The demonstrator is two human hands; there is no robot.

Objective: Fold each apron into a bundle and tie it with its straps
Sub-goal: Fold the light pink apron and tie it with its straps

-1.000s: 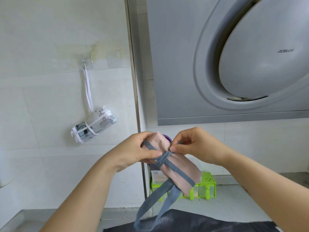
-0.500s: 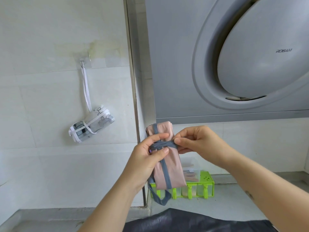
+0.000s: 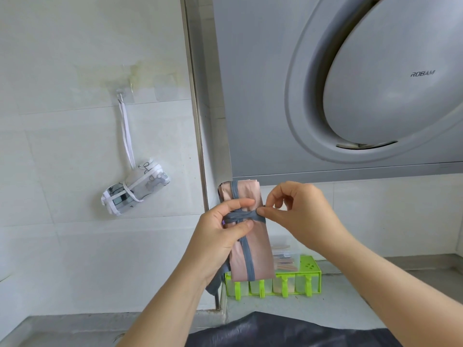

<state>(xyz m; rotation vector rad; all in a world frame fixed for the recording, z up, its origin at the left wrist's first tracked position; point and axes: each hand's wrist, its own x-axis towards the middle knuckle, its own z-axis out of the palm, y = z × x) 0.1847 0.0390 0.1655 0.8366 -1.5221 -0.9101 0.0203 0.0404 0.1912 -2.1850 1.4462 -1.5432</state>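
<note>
Though partly behind the apron bundle [image 3: 255, 256], green rack [image 3: 310, 267] on grey countertop [image 3: 363, 304].

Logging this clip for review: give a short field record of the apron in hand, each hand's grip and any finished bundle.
in hand: pink apron bundle, upright, gray strap wrapped lengthwise and across
left hand: holds the bundle at the strap crossing
right hand: pinches the strap at the bundle's right edge
finished: white patterned bundle hangs from a wall hook
</note>
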